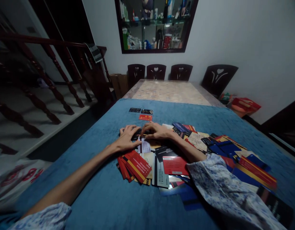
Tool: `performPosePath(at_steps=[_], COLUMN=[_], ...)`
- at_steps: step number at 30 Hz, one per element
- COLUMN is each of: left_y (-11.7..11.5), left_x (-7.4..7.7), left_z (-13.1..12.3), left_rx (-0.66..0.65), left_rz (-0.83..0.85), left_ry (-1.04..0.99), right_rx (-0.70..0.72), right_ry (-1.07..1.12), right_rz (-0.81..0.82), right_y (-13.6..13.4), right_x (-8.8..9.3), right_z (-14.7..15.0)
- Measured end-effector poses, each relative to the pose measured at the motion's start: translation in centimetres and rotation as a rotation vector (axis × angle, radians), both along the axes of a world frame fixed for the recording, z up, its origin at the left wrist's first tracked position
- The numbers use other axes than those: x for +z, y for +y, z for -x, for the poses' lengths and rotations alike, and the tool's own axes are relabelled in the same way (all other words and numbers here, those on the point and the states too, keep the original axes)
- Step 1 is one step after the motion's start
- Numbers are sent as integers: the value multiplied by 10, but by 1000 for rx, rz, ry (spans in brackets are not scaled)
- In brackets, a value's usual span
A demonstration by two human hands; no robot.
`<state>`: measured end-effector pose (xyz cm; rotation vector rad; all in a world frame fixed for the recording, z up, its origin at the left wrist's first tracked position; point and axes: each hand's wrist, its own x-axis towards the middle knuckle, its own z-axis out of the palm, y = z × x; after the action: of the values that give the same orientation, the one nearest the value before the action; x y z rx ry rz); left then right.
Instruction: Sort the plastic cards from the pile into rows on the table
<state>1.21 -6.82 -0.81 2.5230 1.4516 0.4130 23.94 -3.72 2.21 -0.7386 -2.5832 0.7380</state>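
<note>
My left hand (128,138) is over the near middle of the blue cloth, its thumb and fingers around the left part of a black card (136,135). From the right, my right hand (158,131) reaches to the same card with bent fingers, which partly cover it. Under and beside my hands lies a white card with a dark stripe (144,146). Closer to me, red cards (137,166) are fanned out beside a pale striped card (161,174) and a red card (174,165). Beyond my hands, two black cards (135,110) (146,111) lie above a red card (145,117).
A loose heap of overlapping cards (225,148) spreads right, partly beneath my right sleeve. The blue cloth (97,172) covers the near table; a stone-patterned top (168,89) continues behind. Chairs (181,72) stand around the far end. A wooden railing (56,70) and plastic bag (16,182) are left.
</note>
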Motion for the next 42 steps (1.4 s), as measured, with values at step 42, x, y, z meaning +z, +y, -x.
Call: performPosePath(at_steps=[42], left_y=[9], left_x=[1], left_z=[26], left_rx=[-219], left_rz=[-125], left_ry=[44], right_rx=[-134], right_ry=[-207], right_rz=[-291], right_y=[2], right_x=[-26], right_z=[11])
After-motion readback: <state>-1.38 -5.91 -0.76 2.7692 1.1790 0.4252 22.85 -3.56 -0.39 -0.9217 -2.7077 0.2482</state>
